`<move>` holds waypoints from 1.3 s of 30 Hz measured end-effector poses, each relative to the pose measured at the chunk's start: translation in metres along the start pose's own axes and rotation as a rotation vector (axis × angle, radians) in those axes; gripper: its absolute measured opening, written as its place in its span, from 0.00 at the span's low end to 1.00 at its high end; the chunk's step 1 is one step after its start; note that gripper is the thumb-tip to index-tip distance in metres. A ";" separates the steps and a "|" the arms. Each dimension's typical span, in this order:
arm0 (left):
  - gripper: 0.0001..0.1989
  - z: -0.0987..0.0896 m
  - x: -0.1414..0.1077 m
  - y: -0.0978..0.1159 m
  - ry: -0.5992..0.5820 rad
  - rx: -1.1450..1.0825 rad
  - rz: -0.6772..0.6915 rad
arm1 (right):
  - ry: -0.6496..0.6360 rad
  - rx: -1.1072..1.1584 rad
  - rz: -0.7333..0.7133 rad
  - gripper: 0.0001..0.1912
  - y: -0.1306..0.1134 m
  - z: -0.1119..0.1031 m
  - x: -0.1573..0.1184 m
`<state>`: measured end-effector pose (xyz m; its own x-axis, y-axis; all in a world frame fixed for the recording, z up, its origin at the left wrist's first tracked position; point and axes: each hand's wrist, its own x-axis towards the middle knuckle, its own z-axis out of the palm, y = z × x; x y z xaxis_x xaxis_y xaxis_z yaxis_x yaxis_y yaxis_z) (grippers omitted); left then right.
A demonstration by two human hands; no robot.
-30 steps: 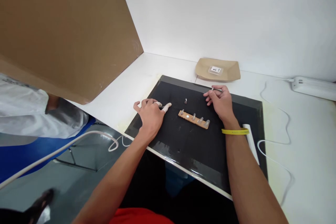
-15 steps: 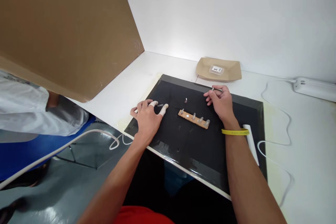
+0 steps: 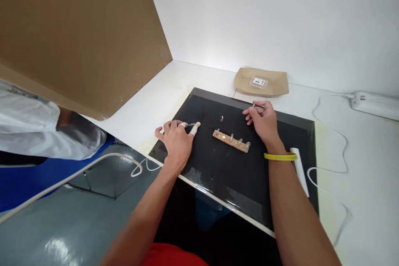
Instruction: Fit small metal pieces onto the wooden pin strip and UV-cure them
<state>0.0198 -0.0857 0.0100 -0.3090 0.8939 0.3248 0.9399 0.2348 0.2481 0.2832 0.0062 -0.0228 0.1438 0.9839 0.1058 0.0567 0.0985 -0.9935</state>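
My left hand (image 3: 177,139) rests at the left of the black mat, with pale finger cots on its thumb and index finger. Between those two fingertips is a small clear tube (image 3: 191,124), pinched by them. My right hand (image 3: 262,121), wearing a yellow wristband, is above the mat's far right part, closed on a thin metal tool (image 3: 261,106); its full shape is hidden by the fingers. Between the hands lies a brown strip (image 3: 227,138) with several short clear tubes standing on it and a white dot. A tiny light and dark part (image 3: 222,119) stands behind the strip.
The black mat (image 3: 218,183) covers the table's front. A cardboard tray (image 3: 277,85) holding a small labelled clear packet (image 3: 258,82) sits behind it. A white bar (image 3: 299,170) lies by my right forearm. A cardboard panel (image 3: 93,41), a power strip (image 3: 377,104) and cables surround the area.
My left thumb and index finger have shifted slightly about the small clear tube. My right hand keeps its grip on the thin tool. The view has moved a little.
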 end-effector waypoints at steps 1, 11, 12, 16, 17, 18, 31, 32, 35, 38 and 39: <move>0.17 0.001 0.000 0.000 0.006 -0.002 0.007 | 0.001 0.000 -0.001 0.21 0.000 0.000 0.000; 0.15 0.007 0.000 0.003 0.040 -0.039 0.091 | 0.005 -0.006 0.001 0.20 -0.002 0.000 -0.001; 0.15 0.006 0.001 0.003 0.023 -0.045 0.091 | 0.005 -0.008 0.002 0.20 -0.002 0.000 -0.001; 0.14 0.002 0.011 0.004 -0.085 -0.085 0.055 | 0.007 -0.010 0.003 0.20 -0.002 0.000 -0.001; 0.14 -0.001 0.014 0.003 -0.114 -0.099 0.040 | 0.008 -0.010 0.003 0.20 -0.001 0.000 0.000; 0.13 -0.003 0.016 0.003 -0.143 -0.113 0.028 | 0.010 -0.009 0.002 0.20 -0.001 0.000 0.000; 0.17 -0.016 0.028 -0.002 -0.249 -0.099 0.024 | -0.002 -0.024 -0.008 0.21 0.001 0.000 0.001; 0.17 -0.014 0.027 -0.001 -0.217 -0.081 0.036 | -0.002 -0.025 -0.007 0.21 0.001 0.000 0.001; 0.16 -0.008 0.024 0.000 -0.147 -0.047 0.066 | 0.000 -0.029 -0.003 0.21 0.000 0.000 0.000; 0.16 -0.002 0.022 -0.001 -0.118 -0.071 0.100 | -0.002 -0.033 -0.003 0.21 -0.001 0.000 -0.001; 0.16 -0.001 0.021 -0.001 -0.103 -0.085 0.106 | -0.004 -0.034 -0.004 0.21 -0.002 0.000 -0.001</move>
<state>0.0123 -0.0674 0.0173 -0.1880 0.9474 0.2592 0.9494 0.1076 0.2952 0.2829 0.0054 -0.0212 0.1394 0.9841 0.1098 0.0908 0.0977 -0.9911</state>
